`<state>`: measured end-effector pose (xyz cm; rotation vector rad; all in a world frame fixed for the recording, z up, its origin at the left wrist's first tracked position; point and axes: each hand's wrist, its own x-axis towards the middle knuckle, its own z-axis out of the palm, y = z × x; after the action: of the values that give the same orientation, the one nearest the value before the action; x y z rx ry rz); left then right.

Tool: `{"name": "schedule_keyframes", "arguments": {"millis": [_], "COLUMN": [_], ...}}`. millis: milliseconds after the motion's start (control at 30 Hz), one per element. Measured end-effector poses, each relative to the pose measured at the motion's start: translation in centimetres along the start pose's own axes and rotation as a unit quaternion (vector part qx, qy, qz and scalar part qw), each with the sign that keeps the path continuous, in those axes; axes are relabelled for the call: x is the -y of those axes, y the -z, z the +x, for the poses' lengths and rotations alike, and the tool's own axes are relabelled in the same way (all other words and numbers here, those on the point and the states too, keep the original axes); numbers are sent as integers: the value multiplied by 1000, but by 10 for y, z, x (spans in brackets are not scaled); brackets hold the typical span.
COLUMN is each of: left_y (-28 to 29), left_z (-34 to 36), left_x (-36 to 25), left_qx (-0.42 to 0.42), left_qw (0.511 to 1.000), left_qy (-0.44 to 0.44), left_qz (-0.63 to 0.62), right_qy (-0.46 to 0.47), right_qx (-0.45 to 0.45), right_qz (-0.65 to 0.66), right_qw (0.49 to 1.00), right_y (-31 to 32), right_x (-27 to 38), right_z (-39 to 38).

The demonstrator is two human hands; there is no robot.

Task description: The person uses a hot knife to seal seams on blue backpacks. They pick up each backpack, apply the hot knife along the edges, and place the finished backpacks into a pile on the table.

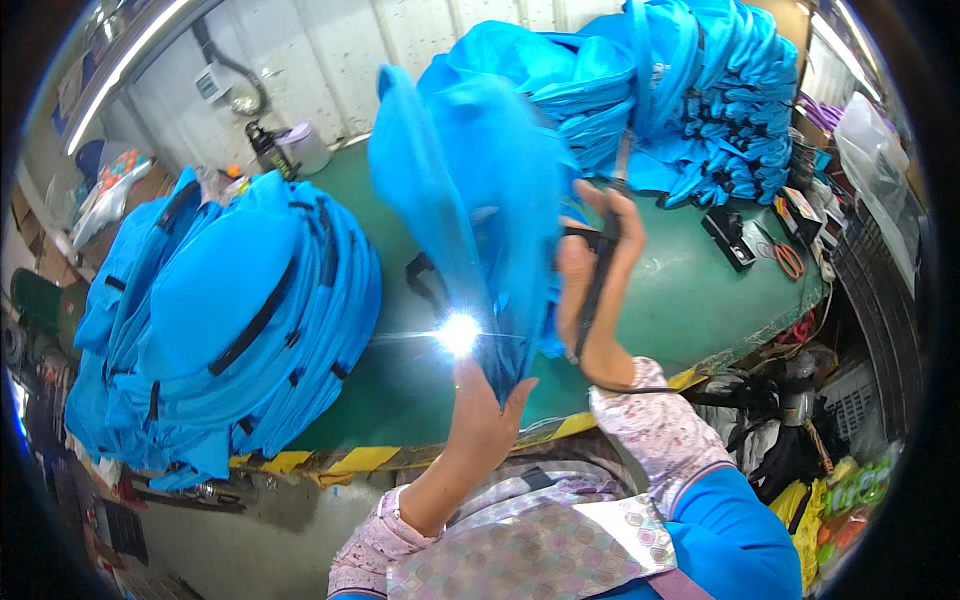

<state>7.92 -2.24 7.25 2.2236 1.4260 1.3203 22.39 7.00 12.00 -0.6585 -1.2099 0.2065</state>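
Observation:
A blue fabric bag piece [510, 190] stands on end in front of me, blurred by motion. My left hand [480, 410] pinches its lower edge between thumb and fingers. A bright white light glares just above that hand and hides the fingertips. Beside the bag piece, on its right, my right hand [610, 290] is closed around a soldering iron [597, 285] with a black handle. Its thin metal tip points up and away from me, and its cord runs down over my wrist. A black strap shows between the right hand and the bag piece.
Stacked blue bag pieces [230, 320] lie at the left; more blue bags [720, 100] are heaped at the back right. The green table [690, 270] has a yellow-striped front edge. Orange-handled scissors [788, 260] and a black box [729, 238] lie right. A spray bottle [268, 150] stands back left.

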Motion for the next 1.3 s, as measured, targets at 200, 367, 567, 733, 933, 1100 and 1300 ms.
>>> {"name": "schedule_keyframes", "arguments": {"millis": [200, 367, 567, 733, 933, 1100, 1300], "left_y": [6, 6, -89, -201, -177, -5, 204], "left_z": [89, 230, 440, 481, 337, 158, 25], "left_x": [-1, 16, 31, 64, 54, 58, 62], "left_qx": [-119, -69, -21, 133, -38, 129, 74], "left_qw": [986, 985, 964, 938, 933, 932, 876], "left_qy": [-112, -156, -240, -65, -329, -246, -140], "left_qz": [-8, -1, 114, 315, 143, 232, 455], "right_qy": [9, 63, -38, -150, -154, -126, -96], "right_qx": [10, -61, -72, -40, -34, -3, 29], "right_qz": [280, 203, 82, 39, 24, 33, 48], "right_qw": [960, 975, 993, 987, 987, 991, 994], "right_y": [-23, 21, 60, 64, 66, 66, 52], "right_x": [5, -54, -121, -136, -118, -93, -56], "right_z": [42, 56, 44, 45, 40, 34, 17]}}
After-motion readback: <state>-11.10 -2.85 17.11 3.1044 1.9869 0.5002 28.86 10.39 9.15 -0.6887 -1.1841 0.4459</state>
